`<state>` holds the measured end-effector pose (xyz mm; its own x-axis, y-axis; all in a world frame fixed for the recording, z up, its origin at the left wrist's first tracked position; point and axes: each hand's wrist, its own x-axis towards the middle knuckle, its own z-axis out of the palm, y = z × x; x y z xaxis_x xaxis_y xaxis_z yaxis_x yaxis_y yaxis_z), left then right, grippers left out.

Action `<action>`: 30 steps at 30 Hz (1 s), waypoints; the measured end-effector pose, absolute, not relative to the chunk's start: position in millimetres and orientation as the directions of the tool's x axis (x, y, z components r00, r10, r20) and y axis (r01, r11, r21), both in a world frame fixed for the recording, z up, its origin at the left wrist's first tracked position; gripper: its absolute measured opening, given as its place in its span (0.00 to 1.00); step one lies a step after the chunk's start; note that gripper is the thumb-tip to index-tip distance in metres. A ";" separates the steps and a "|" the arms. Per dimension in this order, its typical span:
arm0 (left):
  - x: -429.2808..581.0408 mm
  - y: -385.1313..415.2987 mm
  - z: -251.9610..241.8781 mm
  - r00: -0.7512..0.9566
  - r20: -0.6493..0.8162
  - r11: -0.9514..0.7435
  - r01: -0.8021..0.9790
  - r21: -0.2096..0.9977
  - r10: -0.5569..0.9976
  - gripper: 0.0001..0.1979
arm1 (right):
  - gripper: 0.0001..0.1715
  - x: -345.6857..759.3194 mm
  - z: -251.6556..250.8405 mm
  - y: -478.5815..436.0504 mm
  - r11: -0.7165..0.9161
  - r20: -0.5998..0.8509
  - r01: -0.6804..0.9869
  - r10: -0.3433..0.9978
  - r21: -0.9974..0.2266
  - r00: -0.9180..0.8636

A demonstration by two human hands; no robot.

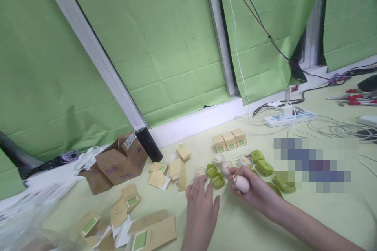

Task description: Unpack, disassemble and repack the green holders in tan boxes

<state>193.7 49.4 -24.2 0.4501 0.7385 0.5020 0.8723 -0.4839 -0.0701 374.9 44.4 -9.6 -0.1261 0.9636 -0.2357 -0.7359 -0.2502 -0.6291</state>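
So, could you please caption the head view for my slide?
Right hand grips a pale egg-shaped item; left hand rests beside green cases.

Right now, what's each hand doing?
Left hand: open, fingers spread, holding nothing.
Right hand: closed around a pale pink egg-shaped object.

center=left hand [201,204] on table [294,219] | right hand [253,192] at 3 o'clock, egg-shaped piece [242,183] in it | hinged cases [218,180] at 12, just beyond | three small boxes [229,141] in a row at 1, farther | power strip [290,118] at 2 | shipping carton [120,160] at 10 | flat cartons [150,231] at 8
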 end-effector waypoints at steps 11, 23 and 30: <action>209.5 46.7 -3.6 0.260 0.336 -0.420 0.420 0.805 0.905 0.05 | 0.15 381.9 1.6 43.2 -0.200 -0.238 -0.656 0.971 -0.728 -0.032; 212.8 23.7 -14.7 0.253 -0.276 0.374 -0.670 0.642 0.927 0.15 | 0.20 375.3 8.2 31.5 -0.054 -0.055 -0.241 0.998 -0.969 -0.002; 216.1 14.7 -20.0 0.280 -0.157 0.308 -0.652 0.693 0.947 0.23 | 0.07 363.1 -1.9 27.1 0.082 0.086 -0.029 0.981 -0.996 -0.176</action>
<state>216.1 14.7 -20.0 0.2799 0.9471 -0.1572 -0.6516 0.3076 0.6934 363.1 27.1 -1.9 -0.1764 0.9806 0.0857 -0.0289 0.0819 -0.9962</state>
